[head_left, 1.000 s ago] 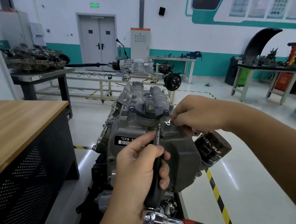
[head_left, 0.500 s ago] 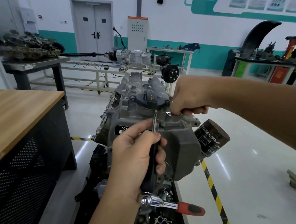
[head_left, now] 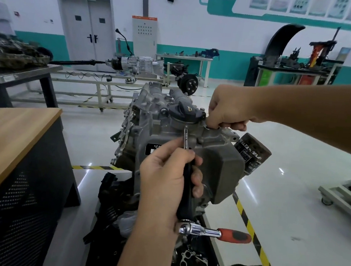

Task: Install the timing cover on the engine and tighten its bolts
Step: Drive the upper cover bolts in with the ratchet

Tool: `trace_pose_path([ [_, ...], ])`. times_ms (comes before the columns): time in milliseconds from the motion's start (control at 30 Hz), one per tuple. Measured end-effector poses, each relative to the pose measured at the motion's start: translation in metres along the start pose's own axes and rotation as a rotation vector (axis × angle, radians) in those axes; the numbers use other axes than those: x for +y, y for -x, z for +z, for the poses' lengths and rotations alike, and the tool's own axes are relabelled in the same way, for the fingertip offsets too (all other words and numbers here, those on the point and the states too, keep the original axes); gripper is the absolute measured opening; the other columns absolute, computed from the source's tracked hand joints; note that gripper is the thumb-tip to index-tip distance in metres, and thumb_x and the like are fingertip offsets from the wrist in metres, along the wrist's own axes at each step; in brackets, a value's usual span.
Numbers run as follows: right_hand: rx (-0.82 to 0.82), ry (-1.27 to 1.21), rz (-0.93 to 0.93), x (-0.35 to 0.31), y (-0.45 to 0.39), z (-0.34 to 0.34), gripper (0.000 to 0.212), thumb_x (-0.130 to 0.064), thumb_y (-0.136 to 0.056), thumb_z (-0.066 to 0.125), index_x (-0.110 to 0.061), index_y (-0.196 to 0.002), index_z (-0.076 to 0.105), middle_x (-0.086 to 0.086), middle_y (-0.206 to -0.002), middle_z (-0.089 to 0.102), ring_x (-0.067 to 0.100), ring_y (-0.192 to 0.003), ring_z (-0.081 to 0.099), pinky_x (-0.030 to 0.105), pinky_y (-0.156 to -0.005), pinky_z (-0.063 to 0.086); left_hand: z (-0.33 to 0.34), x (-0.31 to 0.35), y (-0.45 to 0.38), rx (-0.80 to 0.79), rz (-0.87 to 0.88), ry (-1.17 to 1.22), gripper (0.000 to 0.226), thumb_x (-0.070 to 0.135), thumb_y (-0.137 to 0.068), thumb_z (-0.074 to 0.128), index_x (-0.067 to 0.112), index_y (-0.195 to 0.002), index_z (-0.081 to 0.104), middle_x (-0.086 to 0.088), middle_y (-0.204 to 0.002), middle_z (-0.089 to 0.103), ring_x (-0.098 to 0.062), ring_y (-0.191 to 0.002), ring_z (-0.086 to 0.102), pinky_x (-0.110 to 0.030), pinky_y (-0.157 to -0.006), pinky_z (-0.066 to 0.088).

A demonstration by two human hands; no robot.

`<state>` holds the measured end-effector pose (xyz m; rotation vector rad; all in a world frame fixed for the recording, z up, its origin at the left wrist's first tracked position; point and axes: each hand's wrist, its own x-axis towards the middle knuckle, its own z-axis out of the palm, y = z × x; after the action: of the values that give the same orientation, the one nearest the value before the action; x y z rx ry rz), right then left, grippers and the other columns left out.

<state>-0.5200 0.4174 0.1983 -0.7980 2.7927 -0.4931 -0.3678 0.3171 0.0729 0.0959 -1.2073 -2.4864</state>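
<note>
A grey engine (head_left: 150, 117) stands on a stand in front of me, with the grey timing cover (head_left: 221, 165) on its near face. My left hand (head_left: 165, 181) grips a black-handled driver (head_left: 186, 190) whose thin metal shaft (head_left: 185, 137) points up at the cover's top edge. A ratchet with an orange grip (head_left: 214, 232) sits at the driver's lower end. My right hand (head_left: 229, 108) reaches over from the right, its fingers pinching something small at the cover's upper right corner; the item itself is hidden.
A black oil filter (head_left: 252, 154) sticks out on the engine's right. A wooden-topped bench (head_left: 7, 137) stands close on my left. A gasket (head_left: 194, 264) lies on the stand below. Yellow-black floor tape (head_left: 249, 225) runs on the right. Work tables line the far wall.
My view has shifted, so the engine and both hands sit slightly higher in the frame. My right hand has lifted its wrist and stays at the cover's top corner. My left hand keeps hold of the driver.
</note>
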Motion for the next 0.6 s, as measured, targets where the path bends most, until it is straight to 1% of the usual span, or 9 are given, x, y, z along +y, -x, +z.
trace_pose_path([
  [100,-0.039,-0.027,-0.034,0.009,0.002,-0.004,0.021,-0.003,-0.084,0.07,-0.003,-0.063,0.067,0.011,-0.053,0.058,0.017,-0.034,0.045,0.026,-0.044,0.041,-0.007,0.001,0.001,0.006,0.0,0.01,0.021,-0.005,-0.091,0.056,0.002,-0.102,0.072,-0.013,-0.068,0.061,-0.015,-0.041,0.046,-0.021,-0.037,0.036],
  [200,-0.128,-0.052,-0.055,0.018,0.009,-0.012,0.017,-0.013,-0.094,0.07,-0.01,-0.079,0.078,0.012,-0.059,0.064,0.016,-0.038,0.047,0.029,-0.047,0.042,-0.013,0.0,0.0,0.006,-0.01,0.002,0.022,-0.005,-0.09,0.057,0.002,-0.105,0.072,-0.013,-0.069,0.061,-0.014,-0.041,0.046,-0.021,-0.037,0.036],
  [267,-0.198,-0.101,-0.066,0.024,0.012,-0.013,0.02,-0.015,-0.097,0.065,-0.016,-0.083,0.08,0.014,-0.061,0.063,0.017,-0.04,0.047,0.029,-0.049,0.04,-0.015,0.001,-0.002,0.007,-0.012,-0.01,0.02,-0.005,-0.09,0.057,0.0,-0.102,0.071,-0.014,-0.069,0.06,-0.015,-0.041,0.045,-0.021,-0.037,0.036],
  [367,-0.268,-0.115,-0.126,0.029,0.013,-0.009,0.021,-0.02,-0.099,0.064,-0.014,-0.085,0.078,0.014,-0.061,0.06,0.021,-0.044,0.045,0.032,-0.053,0.04,-0.015,0.003,-0.004,0.011,0.013,-0.029,0.017,-0.005,-0.09,0.056,0.0,-0.095,0.072,-0.015,-0.07,0.059,-0.015,-0.04,0.044,-0.021,-0.037,0.035],
  [467,-0.256,-0.069,-0.2,0.032,0.01,-0.008,0.02,-0.022,-0.1,0.064,-0.011,-0.087,0.074,0.015,-0.063,0.063,0.024,-0.047,0.049,0.033,-0.051,0.044,-0.012,0.006,-0.004,-0.007,0.041,-0.062,0.021,-0.005,-0.089,0.055,0.004,-0.093,0.074,-0.015,-0.071,0.059,-0.015,-0.04,0.044,-0.021,-0.037,0.036],
  [533,-0.215,-0.009,-0.258,0.033,0.006,-0.009,0.019,-0.024,-0.099,0.065,-0.008,-0.09,0.072,0.014,-0.064,0.067,0.023,-0.049,0.054,0.029,-0.048,0.048,-0.011,0.008,-0.005,-0.009,0.062,-0.084,0.024,-0.005,-0.089,0.055,0.006,-0.092,0.076,-0.014,-0.07,0.059,-0.015,-0.04,0.044,-0.021,-0.037,0.036],
  [600,-0.187,-0.007,-0.315,0.036,0.003,-0.01,0.017,-0.026,-0.097,0.069,-0.011,-0.092,0.074,0.013,-0.067,0.071,0.024,-0.051,0.058,0.025,-0.046,0.049,-0.009,0.008,-0.005,-0.006,0.077,-0.098,0.026,-0.005,-0.089,0.054,0.007,-0.091,0.077,-0.014,-0.07,0.058,-0.015,-0.04,0.044,-0.021,-0.037,0.035],
])
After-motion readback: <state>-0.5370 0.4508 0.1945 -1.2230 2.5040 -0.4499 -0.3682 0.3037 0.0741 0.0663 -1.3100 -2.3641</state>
